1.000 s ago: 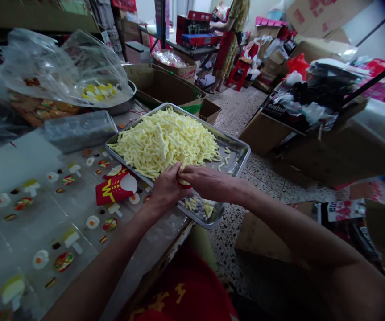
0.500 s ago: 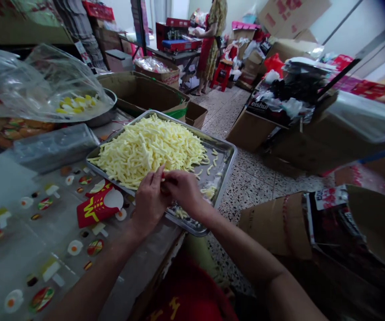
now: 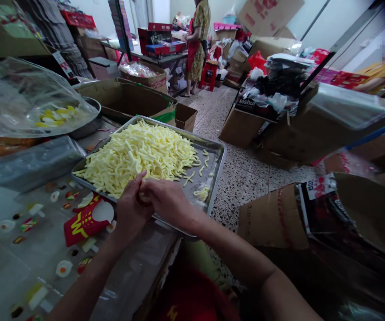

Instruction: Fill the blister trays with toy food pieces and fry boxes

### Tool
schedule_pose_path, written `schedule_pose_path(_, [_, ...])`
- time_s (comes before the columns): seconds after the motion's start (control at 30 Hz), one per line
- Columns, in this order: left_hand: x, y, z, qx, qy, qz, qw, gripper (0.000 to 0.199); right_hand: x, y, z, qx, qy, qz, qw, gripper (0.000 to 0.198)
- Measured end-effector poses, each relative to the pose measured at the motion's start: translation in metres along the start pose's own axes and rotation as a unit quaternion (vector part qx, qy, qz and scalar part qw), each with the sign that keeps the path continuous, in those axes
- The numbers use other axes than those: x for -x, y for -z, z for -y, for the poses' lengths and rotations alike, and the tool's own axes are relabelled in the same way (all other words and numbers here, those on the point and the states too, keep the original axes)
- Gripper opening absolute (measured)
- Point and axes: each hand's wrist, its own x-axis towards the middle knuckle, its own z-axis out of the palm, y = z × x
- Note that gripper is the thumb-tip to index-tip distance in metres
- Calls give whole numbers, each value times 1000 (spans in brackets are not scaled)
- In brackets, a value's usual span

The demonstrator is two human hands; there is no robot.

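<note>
My left hand (image 3: 134,203) and my right hand (image 3: 170,200) meet at the near edge of a metal tray (image 3: 216,174), fingers closed together. A sliver of red shows between the fingertips; most of what they hold is hidden. Heaped in the tray are pale yellow, fry-shaped sticks (image 3: 145,149), just beyond my fingers. A few loose sticks (image 3: 203,165) lie on the tray's right side. Left of my left hand, red fry cartons (image 3: 87,223) with a yellow M-like mark rest flat on the table, one partly over another.
A clear plastic cover (image 3: 125,267) with food pictures lies over the table (image 3: 165,261). Behind the tray are an open cardboard box (image 3: 125,96) and a plastic-draped pan (image 3: 92,118). More cartons (image 3: 272,218) stand right. A person (image 3: 199,44) stands farther back; another (image 3: 379,73) is at right.
The view has shifted a little, so the tray and cartons appear farther left. My hands stay together; the right hand now covers more of the left fingers, and less red shows between them.
</note>
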Motion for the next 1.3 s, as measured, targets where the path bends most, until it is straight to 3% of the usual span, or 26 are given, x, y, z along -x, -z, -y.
schedule_pose_path(0.1, [-4, 4, -2, -32, -15, 23, 999, 78, 3, 39, -38, -10, -36, -5, 999, 21])
schedule_pose_path(0.17, [-8, 7, -4, -22, -9, 27, 999, 81, 5, 71, -74, 113, -73, 6, 991, 26])
schedule_pose_path(0.27, [-13, 11, -8, 3, -1, 32, 999, 83, 9, 104, -120, 313, -95, 112, 938, 36])
schedule_pose_path(0.33, [-15, 15, -9, 17, 0, 37, 999, 84, 11, 112, -137, 363, -89, 163, 913, 29])
schedule_pose_path(0.43, [-12, 22, -8, 22, 9, 40, 999, 86, 13, 112, -143, 351, -129, 126, 919, 14])
schedule_pose_path(0.57, [-7, 29, -5, 10, 50, 28, 998, 87, 4, 107, -145, 345, -154, 40, 925, 17])
schedule_pose_path(0.77, [-5, 30, -7, 15, 40, 33, 999, 88, -12, 97, -155, 408, -156, 148, 887, 19])
schedule_pose_path(0.83, [-5, 31, -7, 16, 45, 35, 998, 86, -13, 104, -156, 371, -174, 130, 903, 17])
schedule_pose_path(0.93, [-5, 32, -5, 6, 52, 35, 998, 85, -14, 131, -157, 259, -204, 37, 943, 19])
schedule_pose_path(1.03, [-6, 32, -3, 12, 62, 36, 997, 88, -15, 158, -158, 233, -180, -13, 956, 19])
schedule_pose_path(1.17, [-8, 30, -5, 31, 65, 39, 997, 88, -15, 165, -158, 346, -146, 57, 925, 12])
schedule_pose_path(1.3, [-7, 29, -8, 37, 63, 44, 996, 88, -16, 144, -158, 376, -252, 61, 890, 17])
